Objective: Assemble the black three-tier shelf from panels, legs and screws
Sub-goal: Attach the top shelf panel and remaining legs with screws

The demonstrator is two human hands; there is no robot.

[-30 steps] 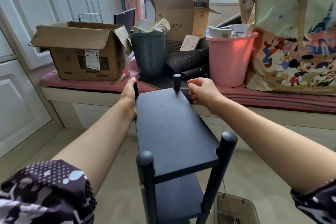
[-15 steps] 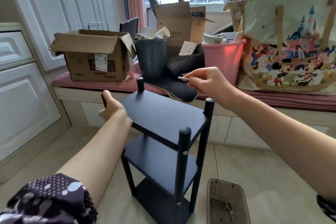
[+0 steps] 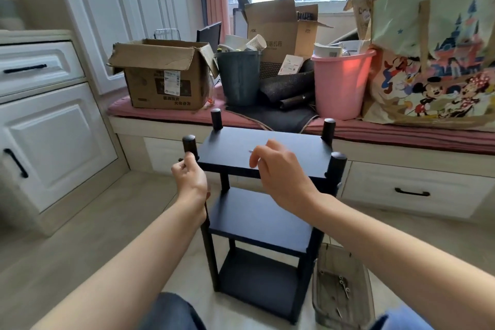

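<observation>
The black three-tier shelf point(image 3: 262, 211) stands upright on the floor in front of me, its top panel point(image 3: 292, 153) framed by four round-capped legs. My left hand point(image 3: 188, 177) grips the near left leg point(image 3: 189, 145) just below its cap. Over the top panel's front edge, my right hand point(image 3: 276, 171) pinches a small silver tool or screw point(image 3: 251, 152) between thumb and fingertips; I cannot tell which it is. Both lower panels are visible beneath.
A clear plastic tray point(image 3: 341, 286) with several screws lies on the floor right of the shelf. Behind it runs a window seat point(image 3: 401, 136) crowded with a cardboard box point(image 3: 163, 75), grey bin point(image 3: 238, 75), pink bucket point(image 3: 340, 83) and cartoon bag point(image 3: 434, 61). White cabinets point(image 3: 48, 128) stand left.
The shelf has turned and now stands square in front of me. My left hand shifted to the near left leg; my right hand came down over the top panel, still pinching the small metal piece.
</observation>
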